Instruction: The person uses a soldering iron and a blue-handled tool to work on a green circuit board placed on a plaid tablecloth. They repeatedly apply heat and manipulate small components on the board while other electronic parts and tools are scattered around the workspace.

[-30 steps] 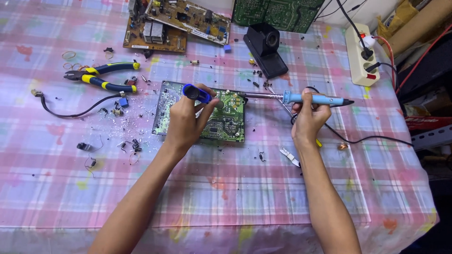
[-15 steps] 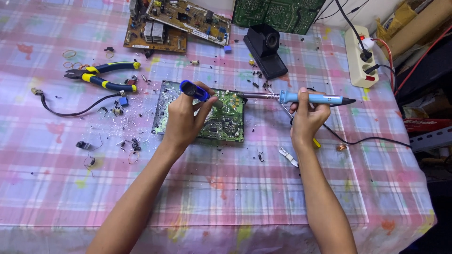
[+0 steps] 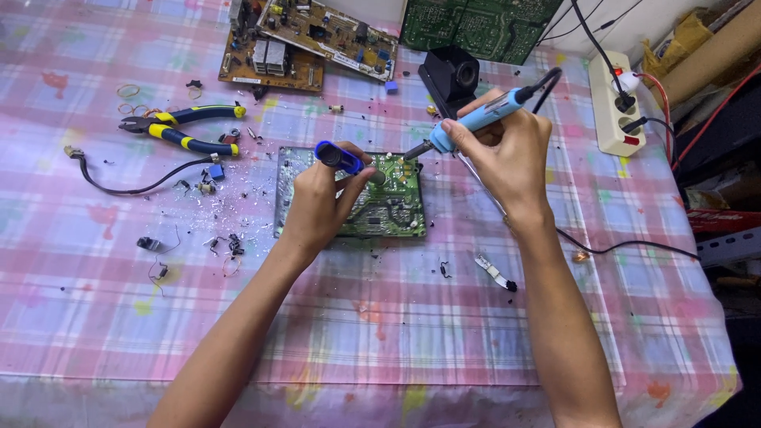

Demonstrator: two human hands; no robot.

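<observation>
We grip a blue-handled tool (image 3: pixel 339 157) in our closed left hand (image 3: pixel 321 202) over the green circuit board (image 3: pixel 351 193) lying on the table, while our right hand (image 3: pixel 507 158) pinches the soldering iron (image 3: pixel 476 120), tip at the board

A circuit board (image 3: pixel 353 198) lies mid-counter (image 3: pixel 396 333); pliers (image 3: pixel 178 131) sit left of it, a power strip (image 3: pixel 614 103) right, more boards (image 3: pixel 317 40) behind.

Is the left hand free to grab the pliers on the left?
Probably not yet: the left hand already holds a blue tool over the green board. The path to the pliers looks open.
</observation>
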